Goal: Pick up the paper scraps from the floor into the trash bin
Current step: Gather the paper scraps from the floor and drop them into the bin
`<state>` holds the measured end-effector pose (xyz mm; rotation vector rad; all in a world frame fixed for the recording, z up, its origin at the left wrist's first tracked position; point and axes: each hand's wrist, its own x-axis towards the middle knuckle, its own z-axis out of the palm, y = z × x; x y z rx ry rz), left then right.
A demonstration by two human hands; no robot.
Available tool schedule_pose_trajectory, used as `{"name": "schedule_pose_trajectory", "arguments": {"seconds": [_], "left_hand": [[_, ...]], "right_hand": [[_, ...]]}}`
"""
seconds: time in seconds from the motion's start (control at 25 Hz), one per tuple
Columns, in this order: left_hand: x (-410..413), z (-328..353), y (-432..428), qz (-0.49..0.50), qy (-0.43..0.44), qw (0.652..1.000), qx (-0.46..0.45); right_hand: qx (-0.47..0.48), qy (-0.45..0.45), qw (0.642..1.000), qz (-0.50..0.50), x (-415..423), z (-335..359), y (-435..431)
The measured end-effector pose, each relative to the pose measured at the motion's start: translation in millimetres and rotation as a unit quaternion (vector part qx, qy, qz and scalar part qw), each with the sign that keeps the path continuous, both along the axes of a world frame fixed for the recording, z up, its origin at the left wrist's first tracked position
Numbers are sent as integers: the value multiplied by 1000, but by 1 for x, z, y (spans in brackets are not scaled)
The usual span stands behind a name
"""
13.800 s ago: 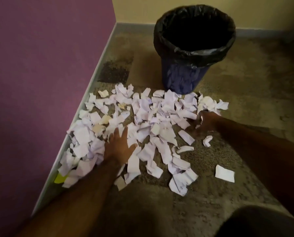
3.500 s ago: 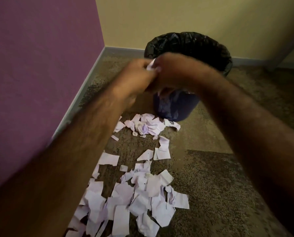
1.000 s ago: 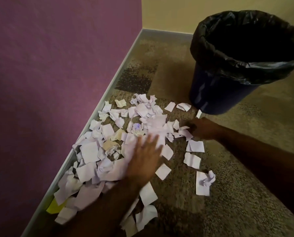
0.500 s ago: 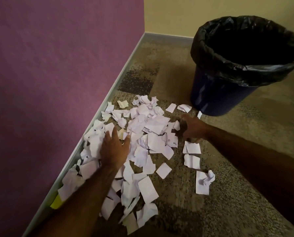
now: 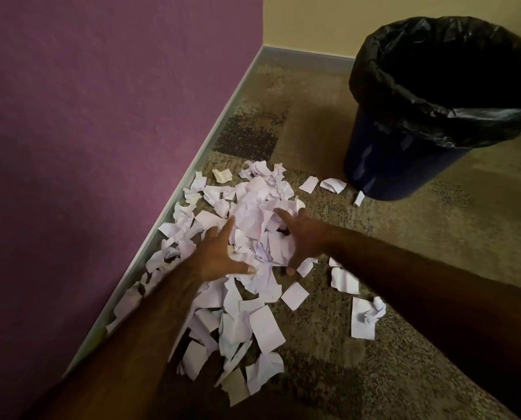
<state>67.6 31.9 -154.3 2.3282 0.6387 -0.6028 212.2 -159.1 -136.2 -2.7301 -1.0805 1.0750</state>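
Several white paper scraps (image 5: 254, 218) lie heaped on the carpet along the purple wall. My left hand (image 5: 219, 254) rests on the heap's left side with fingers spread. My right hand (image 5: 303, 237) presses against the heap's right side, fingers apart, so a mound of scraps sits between the two palms. Neither hand has lifted anything. The trash bin (image 5: 398, 165), dark blue with a black liner, stands at the upper right, beyond the heap. More scraps (image 5: 265, 328) trail toward me under my left forearm.
The purple wall (image 5: 101, 131) and its grey baseboard (image 5: 192, 174) border the heap on the left. Loose scraps (image 5: 363, 318) lie to the right under my right arm, and a few small ones (image 5: 331, 185) sit by the bin's base. Patterned carpet (image 5: 434, 244) extends rightward.
Both hands have swept inward from the heap's edges toward each other. The scraps between them have bunched into a taller mound.
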Motion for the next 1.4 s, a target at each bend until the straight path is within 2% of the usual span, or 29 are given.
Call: {"name": "schedule_pose_trajectory", "arguments": {"seconds": [0.08, 0.16, 0.32, 0.44, 0.64, 0.8, 1.0, 1.12, 1.28, 1.4], "left_hand": [[-1, -3, -10, -12, -4, 1000, 27], [-1, -2, -20, 23, -54, 998, -2], [2, -1, -39, 85, -140, 983, -80], [5, 5, -52, 117, -151, 978, -87], [29, 37, -61, 166, -191, 963, -91], [59, 107, -80, 176, -266, 944, -89], [100, 210, -116, 80, -375, 916, -116], [146, 257, -141, 9, -430, 900, -66], [218, 272, -172, -45, -401, 913, -56], [251, 264, -180, -39, -343, 928, -138]], "right_hand": [[11, -7, 1000, -1, -11, -11, 6], [65, 20, 997, -37, -21, -18, 13], [181, 73, 980, -28, -41, -21, 13], [226, 75, 970, -48, -42, -9, 6], [243, 81, 961, -101, -19, 38, -5], [254, 122, 951, -131, 13, 118, -21], [257, 9, 958, -124, 55, 242, -66], [271, -60, 946, -168, 75, 286, -101], [355, -110, 882, -290, 114, 269, -131], [304, -226, 865, -328, 136, 238, -139]]}}
